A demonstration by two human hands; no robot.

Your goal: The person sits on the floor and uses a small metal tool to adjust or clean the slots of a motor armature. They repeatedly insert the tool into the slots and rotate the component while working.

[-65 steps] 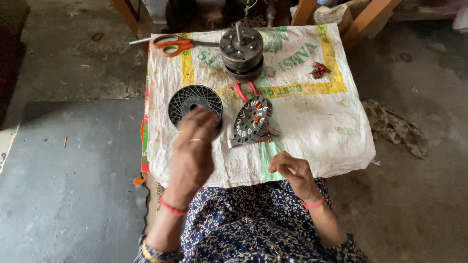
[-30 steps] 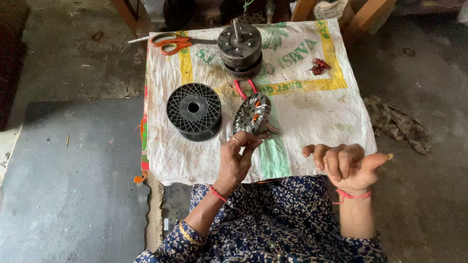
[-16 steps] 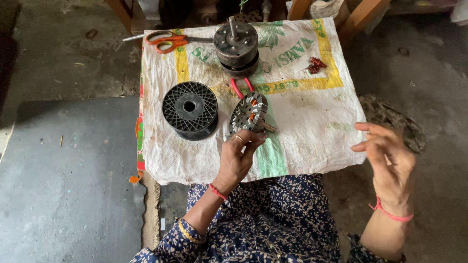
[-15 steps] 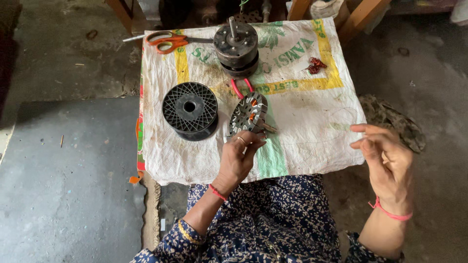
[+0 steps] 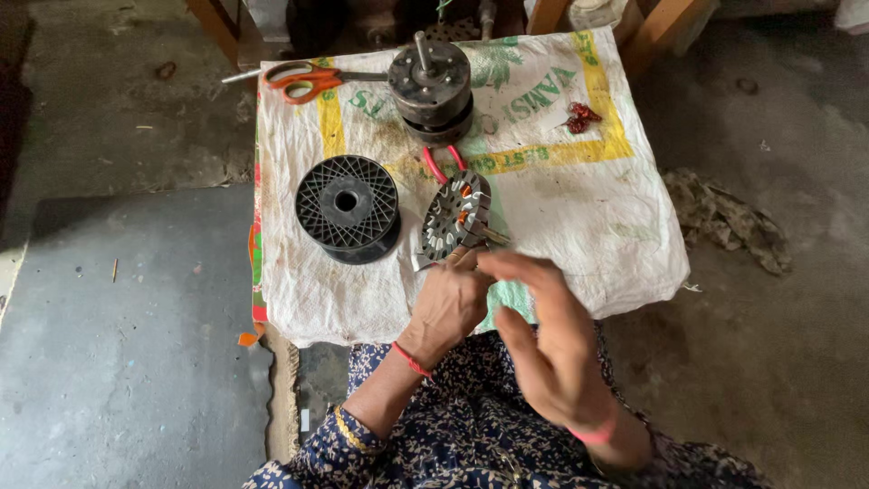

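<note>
At the bench (image 5: pixel 579 226) centre, the left hand (image 5: pixel 450 303) has its grip closed on the slotted stator disc (image 5: pixel 453 217), tilted on edge. The right hand (image 5: pixel 552 340) hovers at four o'clock, fingers spread, holding nothing. A black spool (image 5: pixel 348 208) sits at nine o'clock.

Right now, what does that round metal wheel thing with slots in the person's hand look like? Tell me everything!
The round slotted grey metal disc is a flat ring of stacked metal with slots around its face and some orange-red bits near its upper edge. It stands tilted on edge over the white woven sack cloth, held from below by the left hand. A thin metal piece pokes out on its right.
</note>
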